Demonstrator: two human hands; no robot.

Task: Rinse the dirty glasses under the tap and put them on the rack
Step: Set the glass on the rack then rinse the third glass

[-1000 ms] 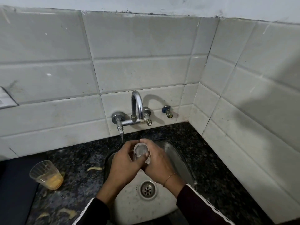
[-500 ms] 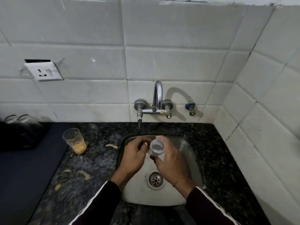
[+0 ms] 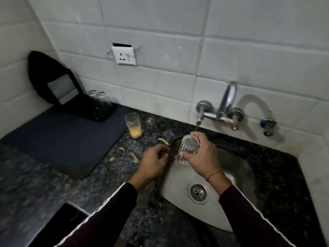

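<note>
Home kitchen: steel sink (image 3: 236, 168), wall tap (image 3: 226, 106), tiled walls, granite counter (image 3: 124, 173)

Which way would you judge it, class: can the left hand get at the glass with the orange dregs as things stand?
Probably yes. The left hand is empty, and only bare counter with a few scraps lies between it and the dirty glass, which stands upright in the open.

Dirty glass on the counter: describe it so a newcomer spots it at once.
Start at the sink and go left over the dark counter toward the black mat. The dirty glass stands upright beside the mat's right edge. Unlike the glass in the right hand, it holds yellow dregs.
</note>
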